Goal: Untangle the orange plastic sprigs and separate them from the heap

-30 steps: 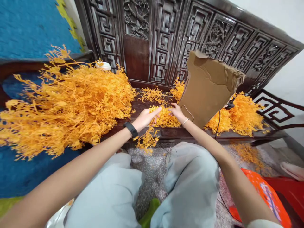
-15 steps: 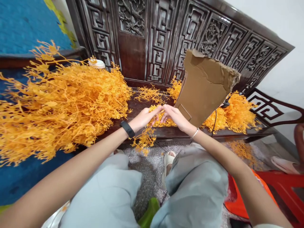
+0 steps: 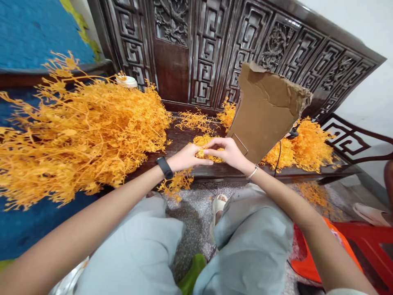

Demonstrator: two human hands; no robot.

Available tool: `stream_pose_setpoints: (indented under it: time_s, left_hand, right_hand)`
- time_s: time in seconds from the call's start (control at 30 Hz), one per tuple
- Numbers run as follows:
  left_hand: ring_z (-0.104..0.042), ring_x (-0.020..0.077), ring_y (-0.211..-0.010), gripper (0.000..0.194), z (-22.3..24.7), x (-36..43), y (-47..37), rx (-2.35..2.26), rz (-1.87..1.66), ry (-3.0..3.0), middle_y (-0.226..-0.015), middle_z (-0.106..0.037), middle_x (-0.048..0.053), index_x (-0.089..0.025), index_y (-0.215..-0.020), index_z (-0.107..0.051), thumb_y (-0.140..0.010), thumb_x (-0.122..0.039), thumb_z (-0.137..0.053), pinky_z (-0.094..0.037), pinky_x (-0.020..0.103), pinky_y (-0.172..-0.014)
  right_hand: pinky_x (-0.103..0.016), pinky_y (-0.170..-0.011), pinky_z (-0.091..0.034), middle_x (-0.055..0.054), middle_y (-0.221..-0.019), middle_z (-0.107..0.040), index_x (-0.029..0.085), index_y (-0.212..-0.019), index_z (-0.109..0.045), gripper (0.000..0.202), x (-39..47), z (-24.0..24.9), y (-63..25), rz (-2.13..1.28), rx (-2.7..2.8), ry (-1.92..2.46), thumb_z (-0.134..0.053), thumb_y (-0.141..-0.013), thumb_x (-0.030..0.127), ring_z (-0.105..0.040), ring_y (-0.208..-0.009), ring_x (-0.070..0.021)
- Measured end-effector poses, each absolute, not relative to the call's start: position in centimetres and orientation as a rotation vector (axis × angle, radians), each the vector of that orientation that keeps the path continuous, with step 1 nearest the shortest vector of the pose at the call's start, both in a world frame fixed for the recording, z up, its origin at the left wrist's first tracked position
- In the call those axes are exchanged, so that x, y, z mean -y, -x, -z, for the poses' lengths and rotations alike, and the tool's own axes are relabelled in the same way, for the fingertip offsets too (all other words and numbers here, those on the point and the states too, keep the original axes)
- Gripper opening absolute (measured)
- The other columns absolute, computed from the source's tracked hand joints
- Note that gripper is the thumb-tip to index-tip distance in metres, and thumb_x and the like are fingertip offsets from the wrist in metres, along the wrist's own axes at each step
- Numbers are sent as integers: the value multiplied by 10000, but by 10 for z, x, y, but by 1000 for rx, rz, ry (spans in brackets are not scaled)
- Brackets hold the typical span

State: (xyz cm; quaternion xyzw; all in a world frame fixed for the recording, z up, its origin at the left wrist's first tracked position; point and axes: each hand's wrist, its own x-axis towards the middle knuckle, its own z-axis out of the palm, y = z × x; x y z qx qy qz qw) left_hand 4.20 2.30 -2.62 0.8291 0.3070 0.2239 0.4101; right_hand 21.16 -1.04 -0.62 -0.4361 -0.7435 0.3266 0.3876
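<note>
My left hand (image 3: 186,158) is closed around an orange plastic sprig (image 3: 175,185), whose branched end hangs below the wrist, past the bench edge. Thumb and forefinger of my right hand (image 3: 229,153) pinch a small orange bit of it at the left hand's fingertips; the exact grip is partly hidden. Behind both hands a small heap of orange sprigs (image 3: 202,140) lies on the dark wooden bench (image 3: 181,137). A large pile of the same sprigs (image 3: 101,131) rises to the left of my hands.
A torn cardboard sheet (image 3: 264,110) leans to the right, with more orange sprigs (image 3: 313,143) beyond it and a black cable (image 3: 278,157). Carved wooden panelling (image 3: 172,69) stands behind. A white container (image 3: 127,82) sits at the back left, a red stool (image 3: 365,246) at lower right.
My fingertips, raised and meeting before, have come lower, with the right hand now pinching at the left. The hanging sprig has swung slightly left.
</note>
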Motion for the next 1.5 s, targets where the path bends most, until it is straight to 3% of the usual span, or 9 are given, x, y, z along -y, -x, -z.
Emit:
stream_pose_setpoints:
  time_s: [0.33, 0.67, 0.83, 1.1, 1.23, 1.3, 1.4, 1.5]
  left_hand:
    - [-423, 68, -392, 242, 10, -17, -39, -769, -816, -1794, -512, -490, -49, -153, -842, -549, -802, -392, -542, -332, 193, -390]
    - [-359, 53, -348, 297, 7, -13, -41, -877, -998, -1691, -458, -429, -64, -166, -777, -545, -862, -433, -448, -280, 193, -359]
    - [-316, 33, -331, 294, 3, -11, -37, -839, -913, -1680, -396, -371, -76, -153, -672, -523, -844, -391, -502, -243, 190, -361]
    - [-258, 34, -277, 288, 2, -12, -33, -725, -952, -1412, -374, -363, -101, -198, -768, -452, -837, -474, -496, -208, 189, -336]
    - [-278, 31, -289, 323, 3, -11, -34, -783, -786, -1629, -349, -349, -105, -177, -751, -515, -698, -450, -678, -183, 182, -330]
    - [-293, 32, -294, 296, 3, -11, -33, -808, -760, -1727, -349, -353, -99, -159, -760, -567, -711, -433, -669, -192, 182, -333]
    - [-324, 35, -308, 266, 3, -11, -32, -794, -740, -1802, -376, -396, -82, -149, -779, -606, -757, -414, -621, -228, 183, -344]
    - [-328, 30, -329, 261, 3, -12, -30, -771, -671, -1859, -395, -406, -72, -135, -664, -593, -730, -381, -649, -233, 183, -355]
  right_hand:
    - [-243, -658, -461, 29, -644, -594, 155, -693, -543, 289, 6, 7, -217, -1163, 1469, 983, -752, -655, 351, -571, -614, -81]
    - [-230, -681, -464, -3, -842, -621, 163, -927, -601, 266, 5, 5, -213, -1212, 1531, 983, -700, -709, 278, -542, -697, -77]
    - [-265, -721, -471, -2, -791, -615, 146, -800, -626, 194, 8, 1, -213, -1156, 1746, 1042, -694, -715, 306, -541, -704, -92]
    - [-254, -714, -471, 12, -745, -590, 157, -782, -569, 164, 9, -5, -214, -1184, 1550, 909, -688, -717, 250, -574, -692, -88]
    - [-239, -690, -451, 16, -720, -576, 154, -770, -569, 110, 9, -5, -212, -1212, 1525, 933, -652, -731, 216, -546, -670, -77]
    - [-241, -683, -451, 17, -700, -575, 153, -759, -572, 88, 9, -5, -212, -1212, 1536, 956, -632, -742, 216, -542, -656, -79]
    - [-243, -676, -459, 19, -699, -591, 152, -747, -573, 136, 10, -5, -213, -1209, 1582, 991, -673, -709, 235, -552, -646, -81]
    - [-244, -664, -468, 16, -713, -606, 149, -720, -554, 233, 10, -5, -214, -1220, 1656, 1035, -739, -655, 275, -564, -645, -83]
